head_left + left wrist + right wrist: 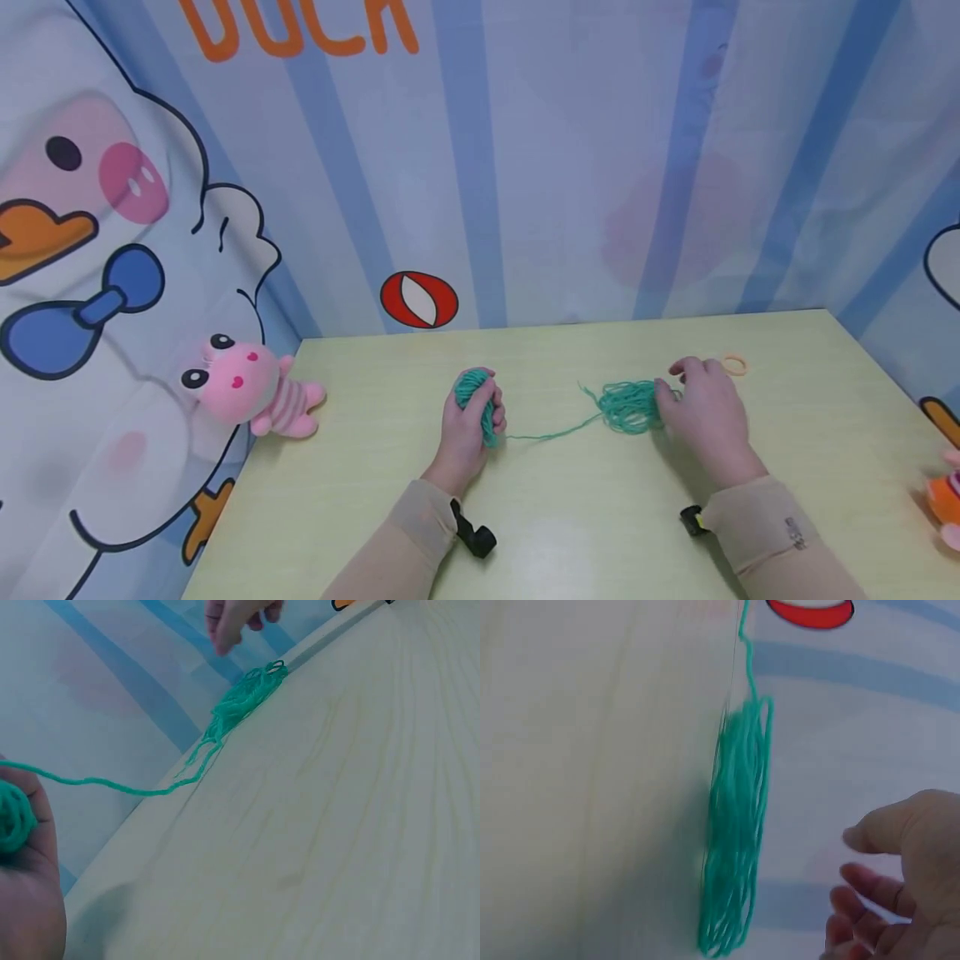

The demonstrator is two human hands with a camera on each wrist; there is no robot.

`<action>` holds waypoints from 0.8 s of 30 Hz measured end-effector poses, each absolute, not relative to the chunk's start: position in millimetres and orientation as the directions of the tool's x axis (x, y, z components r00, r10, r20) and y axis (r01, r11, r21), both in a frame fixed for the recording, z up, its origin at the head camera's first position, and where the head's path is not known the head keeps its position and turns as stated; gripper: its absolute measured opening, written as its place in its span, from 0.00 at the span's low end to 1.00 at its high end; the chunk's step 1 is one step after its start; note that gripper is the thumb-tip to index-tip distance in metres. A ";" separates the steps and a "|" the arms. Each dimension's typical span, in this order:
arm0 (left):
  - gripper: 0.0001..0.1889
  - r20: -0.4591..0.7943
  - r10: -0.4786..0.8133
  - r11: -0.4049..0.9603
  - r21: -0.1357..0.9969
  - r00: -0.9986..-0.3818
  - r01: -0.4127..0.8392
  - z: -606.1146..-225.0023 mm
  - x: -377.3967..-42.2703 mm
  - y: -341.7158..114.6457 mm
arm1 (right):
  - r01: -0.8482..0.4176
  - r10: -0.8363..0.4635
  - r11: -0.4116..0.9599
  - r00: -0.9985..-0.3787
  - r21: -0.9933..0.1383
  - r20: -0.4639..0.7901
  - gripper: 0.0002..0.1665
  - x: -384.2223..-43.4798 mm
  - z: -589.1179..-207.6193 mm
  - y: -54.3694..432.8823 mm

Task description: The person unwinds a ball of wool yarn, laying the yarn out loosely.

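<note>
My left hand (459, 442) grips a small wound ball of green yarn (471, 387), thumb laid across it. From the ball a single strand (551, 436) runs right to a loose looped bundle of the same yarn (628, 408) on the table. In the left wrist view the ball (13, 817) shows at the left edge. My right hand (708, 412) is just right of the bundle, raised over the table. The right wrist view shows this hand (922, 877) with fingers loosely bent and nothing between them, apart from the bundle (735, 832).
A thin orange ring (735, 365) lies behind my right hand. A pink plush toy (247, 387) is at the table's left edge, and an orange toy (943, 498) is partly cut off at far right. A printed cloth backdrop (555, 167) rises behind the table.
</note>
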State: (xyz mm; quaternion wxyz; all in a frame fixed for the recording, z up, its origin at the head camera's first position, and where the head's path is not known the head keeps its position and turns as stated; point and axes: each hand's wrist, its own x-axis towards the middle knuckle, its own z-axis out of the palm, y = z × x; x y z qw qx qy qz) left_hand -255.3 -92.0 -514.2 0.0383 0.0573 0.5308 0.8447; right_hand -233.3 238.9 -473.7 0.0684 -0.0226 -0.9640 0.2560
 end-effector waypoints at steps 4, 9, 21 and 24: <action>0.11 0.061 0.124 -0.431 0.902 -0.990 0.002 -514.8 -255.8 -91.9 | -0.247 -0.145 0.791 -0.965 -0.560 0.220 0.22 -226.1 -471.7 191.3; 0.11 0.059 0.127 -0.426 0.905 -0.990 -0.001 -513.0 -255.2 -91.4 | -0.345 -0.392 0.599 -0.913 -0.722 0.111 0.27 -218.6 -479.1 143.8; 0.08 0.077 0.132 -0.429 0.903 -0.988 0.013 -515.9 -256.6 -91.5 | -0.367 -0.449 0.542 -0.887 -0.756 0.109 0.11 -222.1 -495.6 104.2; 0.08 0.075 0.135 -0.427 0.904 -0.988 0.010 -515.9 -256.3 -91.1 | -0.333 -0.397 0.542 -0.911 -0.772 0.113 0.11 -222.2 -488.5 113.0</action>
